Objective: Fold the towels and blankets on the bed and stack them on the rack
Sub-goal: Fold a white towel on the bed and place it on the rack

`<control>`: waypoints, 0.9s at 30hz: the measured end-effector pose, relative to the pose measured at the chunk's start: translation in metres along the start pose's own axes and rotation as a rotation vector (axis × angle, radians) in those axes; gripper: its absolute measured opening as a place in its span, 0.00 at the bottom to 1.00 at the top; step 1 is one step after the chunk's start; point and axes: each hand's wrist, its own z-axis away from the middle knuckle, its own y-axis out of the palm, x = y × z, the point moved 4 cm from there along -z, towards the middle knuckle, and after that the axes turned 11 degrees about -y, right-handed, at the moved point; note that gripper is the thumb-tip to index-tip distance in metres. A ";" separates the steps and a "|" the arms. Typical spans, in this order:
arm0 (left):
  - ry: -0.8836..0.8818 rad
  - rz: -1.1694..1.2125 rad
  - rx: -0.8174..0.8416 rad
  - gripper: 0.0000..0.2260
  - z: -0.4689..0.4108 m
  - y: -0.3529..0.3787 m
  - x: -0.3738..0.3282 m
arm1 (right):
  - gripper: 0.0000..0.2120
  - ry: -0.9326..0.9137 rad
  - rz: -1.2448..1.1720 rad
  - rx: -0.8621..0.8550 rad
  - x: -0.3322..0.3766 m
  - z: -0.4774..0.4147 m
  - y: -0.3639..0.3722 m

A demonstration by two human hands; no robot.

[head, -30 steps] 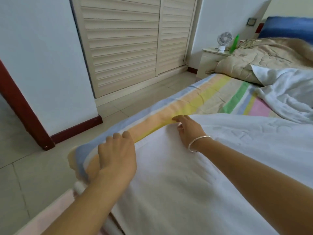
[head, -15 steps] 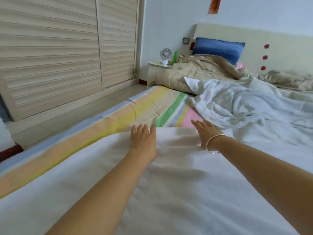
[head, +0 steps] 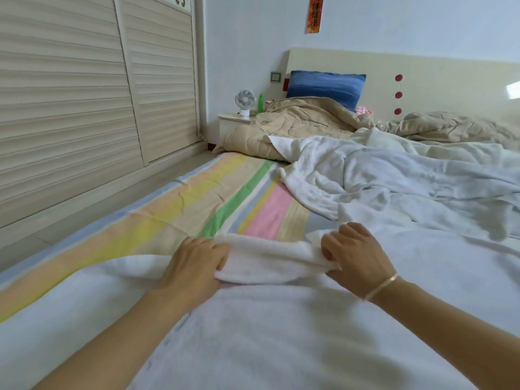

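1. nothing here is properly legible tbh; the closest thing is the red paper strip [head: 313,14] on the wall [head: 394,23] above the left end of the headboard [head: 422,68]
2. it carries gold characters in a single column, top to bottom; too blurry to read any of them; the frame edge cuts off the strip's top
3. green bottle [head: 260,104] beside the little fan [head: 244,101] on the nightstand [head: 232,118]; too small to make out any label
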 end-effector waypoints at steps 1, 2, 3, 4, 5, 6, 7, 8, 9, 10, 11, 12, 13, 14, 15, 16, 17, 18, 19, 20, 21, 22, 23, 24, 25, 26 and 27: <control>-0.061 0.096 0.097 0.16 0.006 -0.005 -0.002 | 0.13 -0.081 -0.032 0.026 0.007 0.017 -0.012; -0.148 0.220 0.276 0.12 0.011 -0.008 -0.004 | 0.12 -0.134 -0.087 0.103 0.012 0.034 -0.018; -0.235 0.357 0.480 0.15 0.016 -0.012 -0.011 | 0.13 -0.151 -0.161 0.196 0.015 0.053 -0.024; -0.308 0.465 0.646 0.20 0.020 -0.016 -0.017 | 0.17 -0.127 -0.240 0.283 0.017 0.069 -0.026; -0.343 0.525 0.695 0.24 0.019 -0.020 -0.021 | 0.20 -0.071 -0.307 0.335 0.018 0.079 -0.027; -0.365 0.545 0.643 0.25 0.016 -0.025 -0.025 | 0.22 0.003 -0.339 0.336 0.017 0.085 -0.031; -0.388 0.526 0.514 0.24 0.010 -0.032 -0.027 | 0.23 0.084 -0.377 0.297 0.015 0.086 -0.036; -0.418 0.464 0.352 0.22 0.005 -0.039 -0.026 | 0.23 0.218 -0.442 0.247 0.011 0.081 -0.042; -0.437 0.374 0.201 0.19 0.003 -0.047 -0.026 | 0.21 0.362 -0.533 0.191 0.004 0.075 -0.045; -0.444 0.284 0.088 0.16 0.004 -0.054 -0.028 | 0.17 0.495 -0.578 0.163 -0.002 0.071 -0.046; -0.445 0.228 0.031 0.13 0.006 -0.058 -0.031 | 0.13 0.564 -0.560 0.167 -0.008 0.067 -0.044; -0.438 0.206 0.035 0.12 0.008 -0.060 -0.034 | 0.09 0.576 -0.481 0.208 -0.010 0.062 -0.044; -0.430 0.202 0.093 0.11 0.011 -0.060 -0.038 | 0.08 0.580 -0.427 0.295 -0.011 0.060 -0.043; -0.414 0.218 0.187 0.12 0.014 -0.057 -0.041 | 0.09 0.561 -0.401 0.396 -0.009 0.059 -0.040; -0.395 0.242 0.299 0.13 0.018 -0.052 -0.044 | 0.10 0.558 -0.429 0.499 -0.004 0.057 -0.041; -0.373 0.274 0.407 0.14 0.023 -0.048 -0.045 | 0.13 0.562 -0.482 0.605 0.002 0.057 -0.043; -0.349 0.308 0.501 0.15 0.027 -0.045 -0.046 | 0.17 0.555 -0.527 0.702 0.008 0.057 -0.046; -0.334 0.338 0.579 0.17 0.033 -0.044 -0.046 | 0.23 0.515 -0.529 0.785 0.013 0.060 -0.047; -0.325 0.348 0.639 0.20 0.038 -0.045 -0.046 | 0.30 0.459 -0.499 0.849 0.017 0.062 -0.049; -0.321 0.334 0.698 0.23 0.043 -0.046 -0.045 | 0.36 0.387 -0.442 0.896 0.021 0.065 -0.050; -0.319 0.306 0.757 0.26 0.048 -0.047 -0.043 | 0.40 0.317 -0.370 0.937 0.025 0.068 -0.050; -0.322 0.282 0.817 0.27 0.053 -0.048 -0.041 | 0.40 0.256 -0.307 0.964 0.028 0.069 -0.048; -0.320 0.268 0.866 0.26 0.057 -0.050 -0.041 | 0.38 0.227 -0.264 0.965 0.029 0.068 -0.046; -0.309 0.248 0.891 0.25 0.060 -0.052 -0.041 | 0.33 0.231 -0.231 0.945 0.027 0.065 -0.044; -0.288 0.218 0.890 0.23 0.060 -0.053 -0.041 | 0.28 0.257 -0.209 0.920 0.025 0.059 -0.044; -0.258 0.177 0.863 0.19 0.059 -0.053 -0.041 | 0.24 0.291 -0.178 0.894 0.021 0.051 -0.043; -0.225 0.127 0.807 0.13 0.056 -0.053 -0.041 | 0.20 0.306 -0.119 0.871 0.018 0.040 -0.043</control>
